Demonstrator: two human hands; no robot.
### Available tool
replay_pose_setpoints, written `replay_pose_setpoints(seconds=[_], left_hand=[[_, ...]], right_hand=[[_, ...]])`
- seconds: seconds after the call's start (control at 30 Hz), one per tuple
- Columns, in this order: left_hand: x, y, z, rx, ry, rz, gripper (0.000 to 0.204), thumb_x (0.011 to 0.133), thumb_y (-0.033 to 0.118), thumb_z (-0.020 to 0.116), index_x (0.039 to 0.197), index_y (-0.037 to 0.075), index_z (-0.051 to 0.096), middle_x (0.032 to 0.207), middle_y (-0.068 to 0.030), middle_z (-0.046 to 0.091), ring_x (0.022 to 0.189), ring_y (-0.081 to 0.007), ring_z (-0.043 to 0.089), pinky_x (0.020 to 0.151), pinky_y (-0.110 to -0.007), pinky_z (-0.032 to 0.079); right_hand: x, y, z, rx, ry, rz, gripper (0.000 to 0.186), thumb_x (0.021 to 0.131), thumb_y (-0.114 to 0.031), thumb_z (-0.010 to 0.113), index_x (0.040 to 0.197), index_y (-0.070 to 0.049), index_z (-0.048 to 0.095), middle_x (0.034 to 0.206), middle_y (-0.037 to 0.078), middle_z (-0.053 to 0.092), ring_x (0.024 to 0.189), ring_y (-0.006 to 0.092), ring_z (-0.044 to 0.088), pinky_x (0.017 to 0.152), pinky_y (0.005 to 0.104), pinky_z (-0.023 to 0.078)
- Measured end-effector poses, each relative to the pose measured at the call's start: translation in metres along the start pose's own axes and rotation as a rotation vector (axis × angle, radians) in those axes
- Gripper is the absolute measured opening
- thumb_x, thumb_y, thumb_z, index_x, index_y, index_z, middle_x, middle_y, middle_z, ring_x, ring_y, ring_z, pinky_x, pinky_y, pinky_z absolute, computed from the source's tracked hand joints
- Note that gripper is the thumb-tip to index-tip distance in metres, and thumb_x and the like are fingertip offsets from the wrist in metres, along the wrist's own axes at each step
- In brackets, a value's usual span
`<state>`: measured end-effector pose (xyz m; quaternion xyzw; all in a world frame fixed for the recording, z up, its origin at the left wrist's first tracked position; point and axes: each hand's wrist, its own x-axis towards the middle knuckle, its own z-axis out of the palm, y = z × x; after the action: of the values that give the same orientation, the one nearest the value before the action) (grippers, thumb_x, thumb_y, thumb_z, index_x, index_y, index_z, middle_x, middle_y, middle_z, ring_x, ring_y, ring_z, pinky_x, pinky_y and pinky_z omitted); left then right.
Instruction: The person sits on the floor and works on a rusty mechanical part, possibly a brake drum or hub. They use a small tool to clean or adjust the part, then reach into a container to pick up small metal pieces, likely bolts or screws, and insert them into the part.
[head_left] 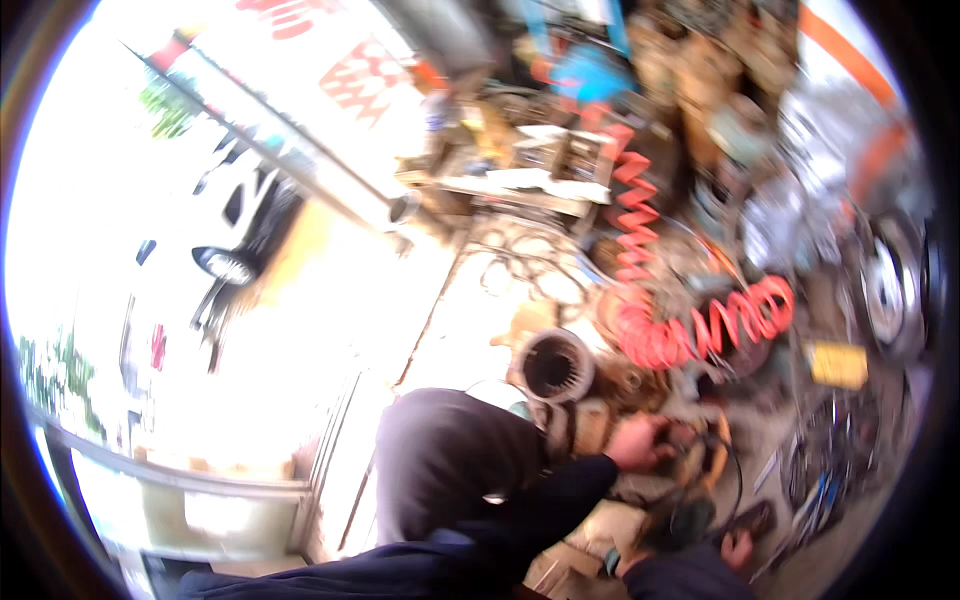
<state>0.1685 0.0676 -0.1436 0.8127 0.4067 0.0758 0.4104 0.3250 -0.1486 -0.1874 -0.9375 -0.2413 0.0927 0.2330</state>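
Left grip (637, 442) rests on blurred motor part (590, 425).

Blurred orange-and-black tool (700, 450), lying tilted amid floor clutter, gripped at its near end by left hand (640, 442). Just beside it, a round metal motor housing (555, 365), open mouth facing up, ribbed inside.

sleeves (520, 510): dark navy, long | hands: bare, blurred
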Motion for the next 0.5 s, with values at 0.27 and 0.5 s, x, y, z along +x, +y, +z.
replay_pose_setpoints(seconds=[0.27, 0.5], left_hand=[[-0.022, -0.009, -0.03, -0.086, 0.118, -0.045, 0.031, 0.09, 0.025, 0.074, 0.117, 0.009, 0.073, 0.112, -0.0116, 0.073, 0.098, -0.0249, 0.069, 0.09, -0.039, 0.055], [-0.013, -0.009, -0.039, -0.111, 0.028, 0.016, 0.026, 0.093, 0.025, 0.071, 0.113, 0.009, 0.073, 0.108, -0.0104, 0.073, 0.095, -0.0229, 0.069, 0.086, -0.037, 0.055]], right_hand=[[0.003, -0.202, 0.07, 0.069, -0.238, -0.334, 0.031, 0.095, -0.027, 0.068, 0.101, 0.003, 0.067, 0.093, 0.023, 0.068, 0.085, 0.0413, 0.067, 0.074, 0.0495, 0.052], [0.009, -0.163, 0.056, 0.03, -0.228, -0.26, 0.031, 0.095, -0.027, 0.068, 0.101, 0.003, 0.066, 0.092, 0.023, 0.068, 0.086, 0.0419, 0.068, 0.074, 0.0497, 0.052]])
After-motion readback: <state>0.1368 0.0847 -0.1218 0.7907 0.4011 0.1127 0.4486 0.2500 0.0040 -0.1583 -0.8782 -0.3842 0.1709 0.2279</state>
